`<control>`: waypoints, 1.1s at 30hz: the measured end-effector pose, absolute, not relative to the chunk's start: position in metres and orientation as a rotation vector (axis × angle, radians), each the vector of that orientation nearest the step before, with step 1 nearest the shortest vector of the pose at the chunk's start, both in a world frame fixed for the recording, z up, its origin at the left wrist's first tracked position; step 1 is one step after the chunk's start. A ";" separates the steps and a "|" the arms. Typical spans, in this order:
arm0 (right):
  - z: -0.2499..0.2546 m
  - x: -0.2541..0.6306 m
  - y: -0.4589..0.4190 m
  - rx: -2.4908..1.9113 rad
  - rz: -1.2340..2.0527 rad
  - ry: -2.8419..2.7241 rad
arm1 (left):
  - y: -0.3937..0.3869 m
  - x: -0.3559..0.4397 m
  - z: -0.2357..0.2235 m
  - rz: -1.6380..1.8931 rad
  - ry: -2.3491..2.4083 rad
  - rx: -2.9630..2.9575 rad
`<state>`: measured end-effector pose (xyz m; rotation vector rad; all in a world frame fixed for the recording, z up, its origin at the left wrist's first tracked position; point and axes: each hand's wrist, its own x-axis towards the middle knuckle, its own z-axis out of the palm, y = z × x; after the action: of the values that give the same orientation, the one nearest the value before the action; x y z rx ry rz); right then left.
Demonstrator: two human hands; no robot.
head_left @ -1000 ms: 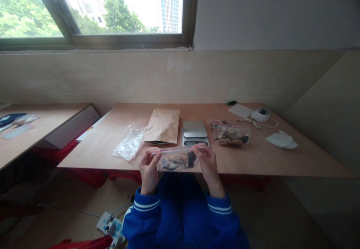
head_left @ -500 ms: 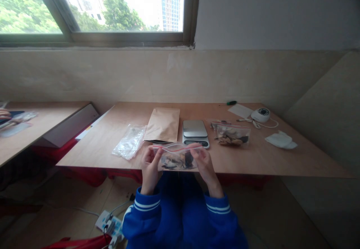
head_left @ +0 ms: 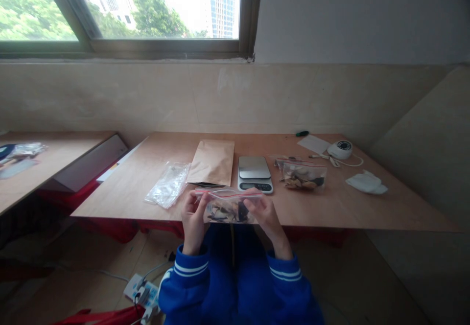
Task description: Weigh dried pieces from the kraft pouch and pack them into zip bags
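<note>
A clear zip bag (head_left: 224, 211) with a red-lined seal is held up at the table's front edge, with dark and tan dried pieces inside. My left hand (head_left: 194, 220) pinches its top left corner between thumb and fingers. At the top right corner, my right hand (head_left: 265, 217) grips the seal strip. Just behind the bag lie a brown paper pouch (head_left: 212, 162) and a white kitchen scale (head_left: 254, 174) with a bare metal plate. Flat clear zip bags (head_left: 168, 185) rest left of the pouch.
Right of the scale are filled zip bags (head_left: 303, 175) of similar pieces. Farther right sit a white dome camera (head_left: 340, 150) with its cable, a white sheet (head_left: 314, 144), a crumpled white item (head_left: 366, 183) and a green-handled tool (head_left: 302, 133). A power strip (head_left: 141, 290) lies on the floor.
The top of the bag looks flatter and less gaping than before, and my right hand has shifted slightly left along it. A person's hand at the far left table has gone from view.
</note>
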<state>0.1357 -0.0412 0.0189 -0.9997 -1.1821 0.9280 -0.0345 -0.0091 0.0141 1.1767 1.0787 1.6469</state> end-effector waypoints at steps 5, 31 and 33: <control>0.015 0.135 -0.041 -1.022 0.830 -1.106 | -0.013 -0.033 0.016 1.602 1.095 1.230; 0.002 0.127 -0.034 -1.012 0.996 -1.009 | -0.009 -0.042 0.010 1.491 0.973 1.202; -0.001 0.128 -0.033 -1.019 0.947 -1.021 | -0.010 -0.042 0.011 1.484 0.962 1.185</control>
<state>0.1277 -0.0327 -0.0008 -1.0189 -1.0211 0.9469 -0.0416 -0.0097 0.0108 1.1845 0.9624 1.4841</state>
